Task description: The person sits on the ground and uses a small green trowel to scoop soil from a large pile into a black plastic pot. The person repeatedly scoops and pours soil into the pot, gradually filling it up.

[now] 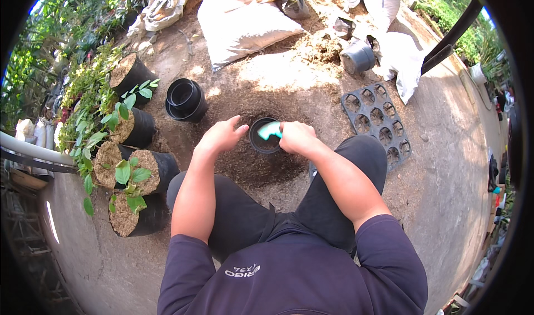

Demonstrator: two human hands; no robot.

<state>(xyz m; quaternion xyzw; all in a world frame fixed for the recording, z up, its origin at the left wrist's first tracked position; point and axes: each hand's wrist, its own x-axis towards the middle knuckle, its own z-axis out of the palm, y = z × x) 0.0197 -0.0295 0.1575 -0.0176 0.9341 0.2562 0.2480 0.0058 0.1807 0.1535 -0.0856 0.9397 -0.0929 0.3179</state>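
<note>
A round black plastic pot (263, 149) stands on the ground before me, amid loose dark soil mix (263, 171). My right hand (297, 137) grips a small turquoise hand trowel (270, 129), whose blurred blade is over the pot's mouth. How far the blade reaches inside, I cannot tell. To the left of the pot's rim hovers my left hand (225, 135). It holds nothing, with thumb and fingers apart.
Nested black pots (187, 102) stand at left, near several filled black grow bags (156, 169) and leafy stems. A black pot tray (377, 121) lies at right. Farther off are a large white sack (246, 29), a tipped pot (358, 59) and spilled fibrous material (319, 47).
</note>
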